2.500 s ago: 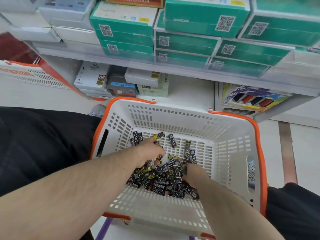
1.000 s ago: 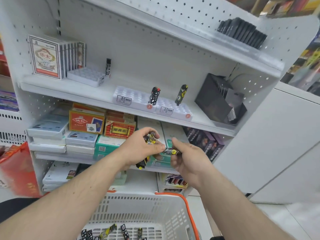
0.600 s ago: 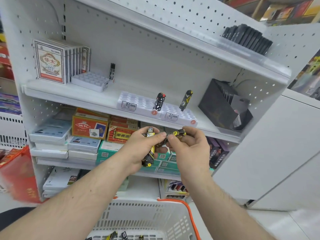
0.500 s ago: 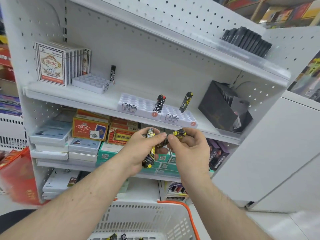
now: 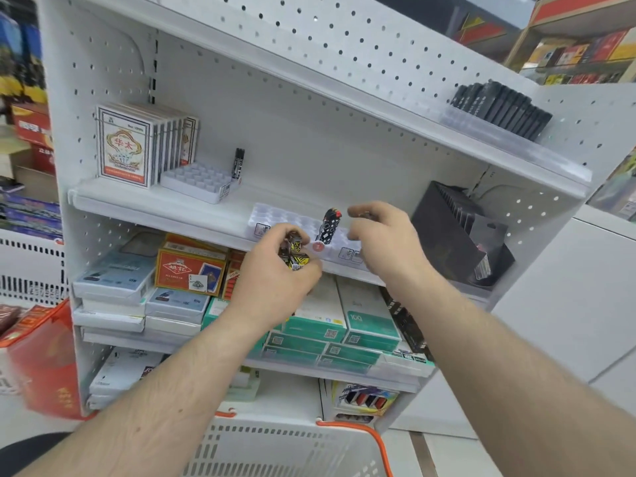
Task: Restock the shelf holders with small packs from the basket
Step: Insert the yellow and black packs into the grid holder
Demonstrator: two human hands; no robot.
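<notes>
1. Two hands are up in front of the middle shelf (image 5: 165,206) of a white rack.
2. The left hand (image 5: 275,273) has its fingers (image 5: 275,235) curled round a small bunch of packs (image 5: 294,253). The packs are black with yellow and white marks. They stick up out of the top of the fist.
3. The right hand (image 5: 382,242) is raised just beside a white holder tray (image 5: 275,218) on the shelf. Its fingers are bent, with the tips close to the thumb. Something small shows at the tips, but it is too blurry to tell if they pinch a pack.
4. One pack with a red top (image 5: 328,227) stands tilted in a slot of that tray, between the two hands. The slots to its left hold nothing.
5. Another holder tray (image 5: 199,180) sits farther left on the same shelf. One dark pack (image 5: 238,163) stands upright at its right end.
6. Boxes of playing cards (image 5: 124,146) stand in a row just to the left of that tray.
7. A black display stand (image 5: 454,232) sits at the right end of the shelf.
8. A white basket with an orange rim (image 5: 375,438) is at the bottom, below the arms. What is inside it cannot be seen.
9. Green boxes (image 5: 344,335) are stacked on the shelf under the hands.
</notes>
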